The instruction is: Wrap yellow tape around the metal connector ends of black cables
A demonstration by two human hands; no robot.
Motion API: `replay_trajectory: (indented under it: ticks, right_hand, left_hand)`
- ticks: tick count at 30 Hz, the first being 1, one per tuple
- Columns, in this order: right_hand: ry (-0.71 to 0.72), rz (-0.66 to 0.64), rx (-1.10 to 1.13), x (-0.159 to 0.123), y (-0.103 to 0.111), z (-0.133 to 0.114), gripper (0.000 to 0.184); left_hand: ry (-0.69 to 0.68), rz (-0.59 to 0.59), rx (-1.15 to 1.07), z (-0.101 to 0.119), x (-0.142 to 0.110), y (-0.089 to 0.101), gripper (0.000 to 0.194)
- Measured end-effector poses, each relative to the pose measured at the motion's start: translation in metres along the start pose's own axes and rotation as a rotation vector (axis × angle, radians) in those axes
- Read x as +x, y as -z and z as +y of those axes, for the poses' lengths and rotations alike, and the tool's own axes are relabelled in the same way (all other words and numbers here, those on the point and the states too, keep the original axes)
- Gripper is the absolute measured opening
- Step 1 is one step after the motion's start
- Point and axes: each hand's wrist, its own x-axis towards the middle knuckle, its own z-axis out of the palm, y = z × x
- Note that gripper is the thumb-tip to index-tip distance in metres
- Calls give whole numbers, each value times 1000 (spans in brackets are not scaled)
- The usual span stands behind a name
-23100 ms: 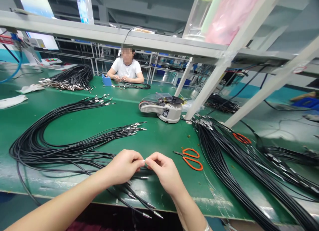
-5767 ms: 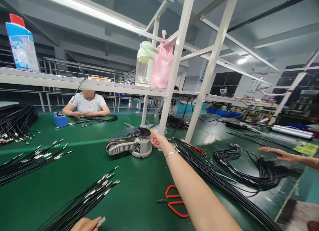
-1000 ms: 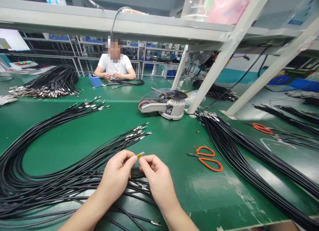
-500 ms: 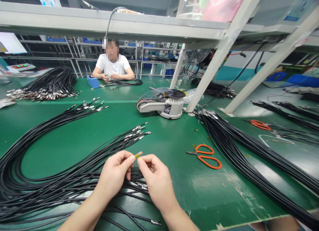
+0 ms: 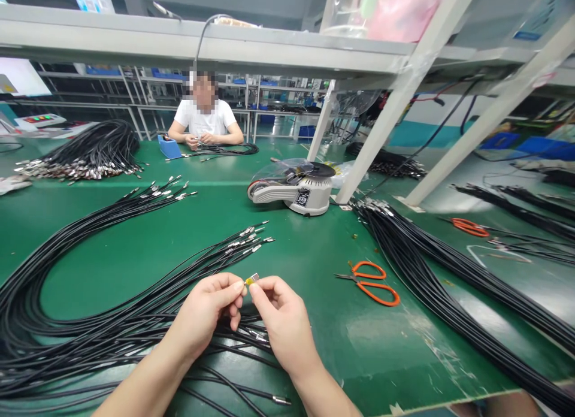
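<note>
Between my fingertips is a small metal cable connector [image 5: 254,278] with yellow tape around its rear part. My left hand [image 5: 213,306] pinches the cable end just behind the tape. From the other side, the thumb and fingers of my right hand [image 5: 283,318] close on the taped connector. Beneath my hands lies a bundle of black cables [image 5: 148,333] with silver ends, curving round to the left. One loose cable's metal end [image 5: 281,400] rests below my right wrist. How the held cable runs behind my hands is hidden.
Orange-handled scissors [image 5: 371,282] lie to the right, beside a long black cable bundle [image 5: 431,273]. A round tape dispenser [image 5: 309,192] stands ahead near a shelf post [image 5: 386,99]. Across the green table [image 5: 215,207] a person [image 5: 205,120] handles cables by a blue holder [image 5: 169,146].
The connector has turned between my fingers, so its metal face and the yellow tape show more broadly. The tape now lies flat around it. My hands have hardly shifted.
</note>
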Motion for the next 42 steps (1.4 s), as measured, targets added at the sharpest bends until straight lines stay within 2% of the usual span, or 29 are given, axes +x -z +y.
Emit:
replay_trajectory:
  ticks: [4, 12, 17, 19, 21, 25, 28, 35, 40, 42]
  right_hand:
    - [28, -44, 9, 0, 3, -1, 15]
    - [122, -128, -33, -1, 14, -2, 9]
    - [231, -318, 37, 1, 19, -1, 2]
    - [264, -329, 51, 2, 20, 0, 5]
    - [230, -317, 65, 4, 24, -1, 5]
    - [13, -368, 63, 10, 39, -8, 11]
    - [-15, -322, 0, 11, 47, -11, 16]
    - [79, -296, -174, 2, 48, -12, 14]
    - [33, -372, -295, -6, 58, -18, 9]
    - [9, -390, -341, -7, 62, -19, 11]
  left_hand:
    - [51, -84, -73, 3, 0, 2, 20]
    - [134, -341, -99, 8, 0, 11, 22]
    - [199, -488, -117, 7, -1, 17, 24]
    - [209, -523, -91, 8, -2, 17, 26]
    - [154, -464, -4, 10, -4, 14, 26]
    - [-81, -197, 444, 14, -10, 1, 21]
    - [-206, -114, 657, 12, -13, -7, 17]
    - [-323, -134, 813, 3, -12, -13, 18]
    - [-377, -205, 925, -1, -12, -17, 20]
    - [-350, -248, 946, -3, -13, -20, 20]
